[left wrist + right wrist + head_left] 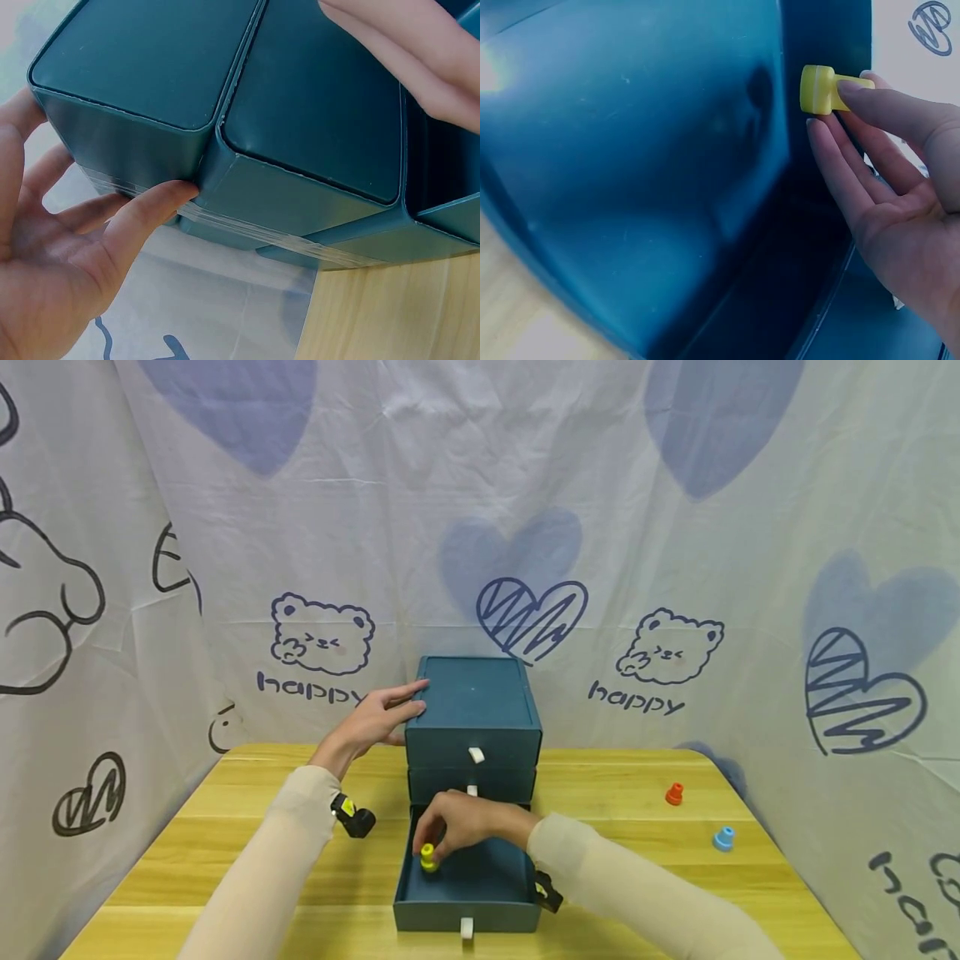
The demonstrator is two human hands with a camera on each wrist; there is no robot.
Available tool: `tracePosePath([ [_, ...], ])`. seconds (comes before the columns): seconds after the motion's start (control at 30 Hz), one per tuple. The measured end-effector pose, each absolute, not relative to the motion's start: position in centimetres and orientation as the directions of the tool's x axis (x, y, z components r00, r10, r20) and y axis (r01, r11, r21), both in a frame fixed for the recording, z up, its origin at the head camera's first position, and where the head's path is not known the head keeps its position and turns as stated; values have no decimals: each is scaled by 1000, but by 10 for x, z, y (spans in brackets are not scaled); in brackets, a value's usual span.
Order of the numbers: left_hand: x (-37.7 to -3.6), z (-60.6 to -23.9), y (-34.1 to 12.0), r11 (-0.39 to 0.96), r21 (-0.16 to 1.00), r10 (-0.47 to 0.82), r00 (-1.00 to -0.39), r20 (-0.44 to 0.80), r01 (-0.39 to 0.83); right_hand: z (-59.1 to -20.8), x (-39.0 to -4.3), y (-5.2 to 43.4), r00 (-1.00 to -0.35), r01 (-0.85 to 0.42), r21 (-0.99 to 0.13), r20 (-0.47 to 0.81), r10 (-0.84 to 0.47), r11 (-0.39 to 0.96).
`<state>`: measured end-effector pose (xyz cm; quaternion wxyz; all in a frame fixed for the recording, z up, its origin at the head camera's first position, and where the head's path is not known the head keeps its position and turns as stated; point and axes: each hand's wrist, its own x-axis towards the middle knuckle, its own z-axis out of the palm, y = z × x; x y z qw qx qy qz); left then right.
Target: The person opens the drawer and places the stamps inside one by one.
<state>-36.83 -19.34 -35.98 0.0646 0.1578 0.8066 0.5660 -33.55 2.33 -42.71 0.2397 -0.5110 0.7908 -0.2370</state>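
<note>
In the head view, my right hand point(459, 822) reaches into the pulled-out bottom drawer point(487, 914) of a dark teal drawer cabinet point(474, 693). Thumb and fingers pinch a small yellow toy stamp point(817, 90) by its narrow end, its wide end facing the drawer floor. The stamp is over the drawer's left part. My left hand point(378, 718) rests against the cabinet's upper left side, fingers extended over the top edge. Seen from the left wrist, that hand point(90, 225) has its fingers spread along the cabinet's side, near a strip of clear tape point(247, 225).
To the right on the wooden table point(615, 877) stand a red toy stamp point(674, 793) and a light blue one point(723, 838). The two upper drawers with white pull tabs point(476, 755) are closed. A printed cloth point(465, 485) hangs behind the table and at both sides.
</note>
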Motion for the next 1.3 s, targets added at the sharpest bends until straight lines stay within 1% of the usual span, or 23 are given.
tracePosePath([
  [0.33, -368, -361, -193, 316, 931, 326, -942, 77, 185, -437, -337, 25, -375, -664, -627, -192, -907, 407],
  [0.53, -367, -361, -192, 311, 931, 331, -940, 84, 192, -438, -336, 25, -382, -665, -619, -199, -902, 418],
  [0.67, -367, -362, -192, 311, 931, 331, -940, 81, 190, -439, -335, 26, -379, -648, -638, -203, -903, 416],
  [0.9, -369, -364, -192, 314, 930, 333, -940, 79, 190, -432, -334, 32, -352, -631, -679, -180, -919, 375],
  [1.3, -369, -361, -193, 311, 932, 330, -941, 80, 188, -414, -332, 56, -351, -648, -676, -143, -925, 351],
])
